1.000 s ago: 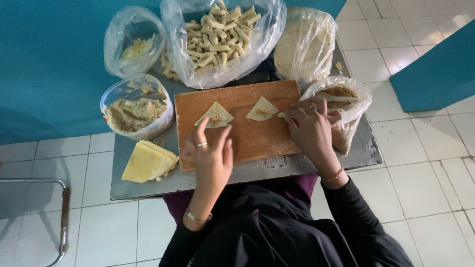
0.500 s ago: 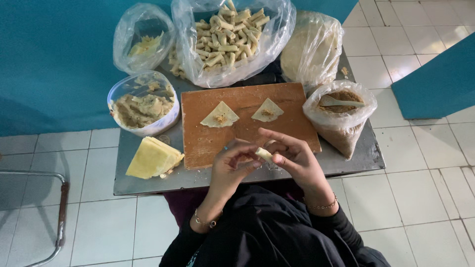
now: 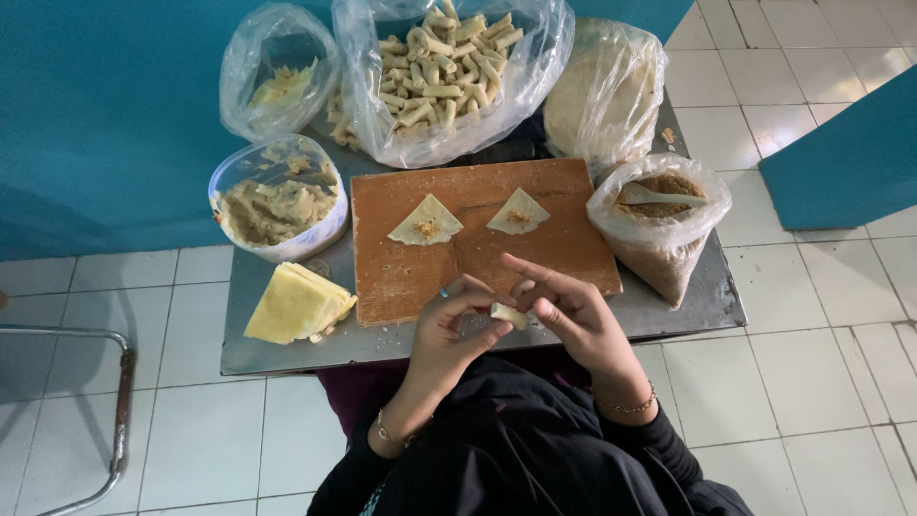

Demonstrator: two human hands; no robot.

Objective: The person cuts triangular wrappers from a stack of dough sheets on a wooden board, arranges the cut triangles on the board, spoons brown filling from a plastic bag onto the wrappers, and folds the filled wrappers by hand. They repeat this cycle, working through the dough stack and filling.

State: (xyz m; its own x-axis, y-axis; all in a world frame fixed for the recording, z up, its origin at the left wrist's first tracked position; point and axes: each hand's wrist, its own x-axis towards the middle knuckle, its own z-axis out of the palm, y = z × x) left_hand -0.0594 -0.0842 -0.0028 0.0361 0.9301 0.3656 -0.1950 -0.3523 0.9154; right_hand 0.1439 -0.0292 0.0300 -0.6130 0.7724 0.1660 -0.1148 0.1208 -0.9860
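Small pastry piece (image 3: pixel 508 314) is pinched between both my hands, held just off the near edge of the wooden board (image 3: pixel 478 277), over the front lip of the metal table (image 3: pixel 287 358). Left hand (image 3: pixel 451 330): fingers curled in, thumb and fingertips closed on the left end of the piece. Right hand (image 3: pixel 573 320): fingers partly curled, index stretched out over the top, thumb and fingertips closed on the right end. Can't tell how tight either grip is.

On the board: two folded triangles, left triangle (image 3: pixel 425 223) and right triangle (image 3: pixel 518 213), both in the far half, apart from each other. Near half of the board is bare, so there's room right in front of my hands.

Right of the board: bag of brown filling (image 3: pixel 659 239) with a spoon (image 3: pixel 659 196) in it, touching the board's right edge and close to the table's right edge. Left of the board: tub of pale filling (image 3: pixel 277 205), and nearer me a stack of yellow wrappers (image 3: pixel 296 304) close to the front left corner.

Far side is packed: big bag of rolled pieces (image 3: pixel 449 67), smaller bag (image 3: pixel 279 81) to its left, bag of round sheets (image 3: pixel 602 91) to its right. White tile floor (image 3: pixel 812 315) is open around the table; a metal tube frame (image 3: pixel 119 411) stands at far left.
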